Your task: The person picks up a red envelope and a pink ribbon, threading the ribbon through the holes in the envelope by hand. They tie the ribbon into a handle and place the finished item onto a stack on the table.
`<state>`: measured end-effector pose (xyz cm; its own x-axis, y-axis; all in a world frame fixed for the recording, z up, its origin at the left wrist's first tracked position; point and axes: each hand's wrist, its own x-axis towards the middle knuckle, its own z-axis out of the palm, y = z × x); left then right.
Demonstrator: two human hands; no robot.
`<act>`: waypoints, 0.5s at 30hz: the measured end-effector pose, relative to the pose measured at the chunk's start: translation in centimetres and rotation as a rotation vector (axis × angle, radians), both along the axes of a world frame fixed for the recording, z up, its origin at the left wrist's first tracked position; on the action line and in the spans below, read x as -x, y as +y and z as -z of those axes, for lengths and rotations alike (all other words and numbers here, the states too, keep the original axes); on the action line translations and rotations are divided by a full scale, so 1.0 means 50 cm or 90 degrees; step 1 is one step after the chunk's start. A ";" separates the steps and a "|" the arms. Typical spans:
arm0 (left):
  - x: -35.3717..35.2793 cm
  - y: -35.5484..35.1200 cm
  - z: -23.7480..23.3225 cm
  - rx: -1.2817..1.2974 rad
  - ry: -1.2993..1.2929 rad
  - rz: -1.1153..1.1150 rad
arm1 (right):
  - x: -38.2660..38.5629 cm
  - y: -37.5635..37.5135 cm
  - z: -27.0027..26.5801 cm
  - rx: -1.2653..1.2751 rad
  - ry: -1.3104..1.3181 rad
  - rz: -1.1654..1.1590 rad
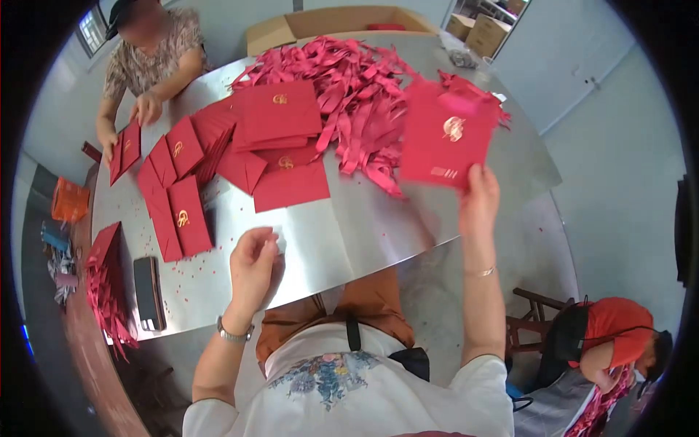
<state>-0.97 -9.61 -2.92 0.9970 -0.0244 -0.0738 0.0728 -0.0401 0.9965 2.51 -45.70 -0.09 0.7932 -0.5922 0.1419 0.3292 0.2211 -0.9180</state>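
My right hand (480,197) grips the lower edge of a flat red paper gift bag (429,146) with a gold emblem, holding it raised over the table's right side. Pink ribbon (462,102), blurred, shows at the bag's upper part. My left hand (253,266) hovers near the table's front edge, fingers loosely curled, with nothing visible in it. Beyond that hand lie flat red bags (295,193) with gold emblems, some stacked (277,109) and others fanned out (191,215). A big heap of pink-red ribbons (357,95) spreads behind the held bag.
Across the metal table (313,255), a person (160,58) handles a red bag (125,153). A phone (148,291) and ribboned red bags (105,284) lie at left. A cardboard box (349,20) stands behind. At lower right, another person (619,328) bends over ribbons.
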 end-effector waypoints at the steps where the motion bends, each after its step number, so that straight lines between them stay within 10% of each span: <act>1: 0.004 0.000 0.011 -0.031 -0.010 -0.010 | -0.033 -0.050 -0.003 -0.014 -0.014 0.038; 6: 0.022 -0.007 0.037 -0.167 -0.099 -0.035 | -0.211 -0.291 0.077 0.076 0.113 0.126; 8: 0.024 -0.010 0.055 -0.246 -0.186 -0.048 | -0.273 -0.358 0.203 0.593 0.116 0.490; 9: 0.027 -0.017 0.046 -0.267 -0.198 -0.052 | -0.232 -0.321 0.172 0.615 0.383 0.418; 15: 0.012 -0.005 0.081 -0.340 -0.336 -0.041 | -0.157 -0.231 0.110 0.583 0.162 0.229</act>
